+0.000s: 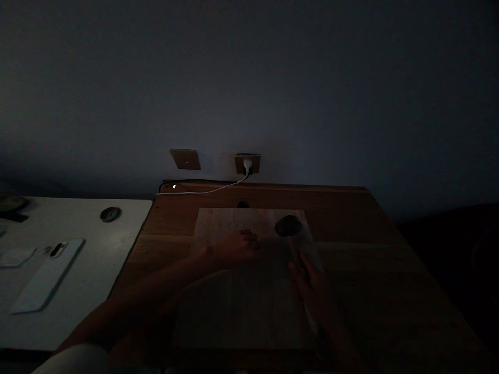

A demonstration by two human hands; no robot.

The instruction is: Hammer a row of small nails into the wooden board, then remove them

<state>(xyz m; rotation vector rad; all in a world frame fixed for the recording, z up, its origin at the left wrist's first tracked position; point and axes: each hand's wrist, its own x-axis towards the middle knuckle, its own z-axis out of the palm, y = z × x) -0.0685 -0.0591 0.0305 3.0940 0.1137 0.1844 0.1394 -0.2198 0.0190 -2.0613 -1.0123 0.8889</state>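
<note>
A pale rectangular board [241, 311] lies on the wooden table, with a row of small dark dots near its far edge. Over the far part of the board is my left hand [237, 248], its fingers curled close to the row of dots. Anything between those fingers is too dark to make out. My right hand [312, 288] is wrapped around the handle of a mallet-like tool [288, 226]. The tool's rounded dark head is over the board's far right corner, and its light handle slopes down into my grip. The dim light hides fine detail.
The wooden table [362, 270] stands against a wall. A white plug [247, 165] sits in the wall socket, its cable running left. On the white table [93, 280] at left lie a phone [50, 278] and a round dark object [110, 214]. Another wall plate [185, 159] is nearby.
</note>
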